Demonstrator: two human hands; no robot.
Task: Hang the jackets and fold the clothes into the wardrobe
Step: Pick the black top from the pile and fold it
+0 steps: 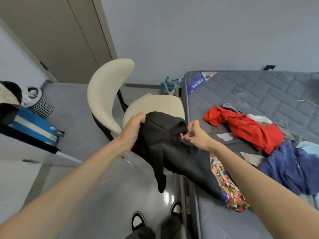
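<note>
The black jacket (165,144) hangs in the middle of the frame, between the chair and the bed. Its top is bunched in the hands, its lower part lies over the bed's edge, and one sleeve dangles toward the floor. The left hand (133,130) clamps a fistful of cloth at the top, fingers curled over the fold. The right hand (196,135) pinches a small orange tab (181,134) on the jacket's right side, too small to tell whether zip pull or label. The step looks like sorting the jacket out for hanging. It would go best by finding the collar first, lifting until sleeve and hem come free, then shaking it straight; no hanger shows. Edges to mind are the cream chair (103,94) just behind the jacket and the bed (259,94) at right, where the hem touches a patterned cloth (226,187) and could drag it. Red clothes (245,128) and blue clothes (290,166) lie farther right on the bed. Open floor (103,187) lies at lower left. Tall doors (57,31) at upper left may be the wardrobe, I cannot tell, and a blue suitcase (34,125) stands at the left edge.
</note>
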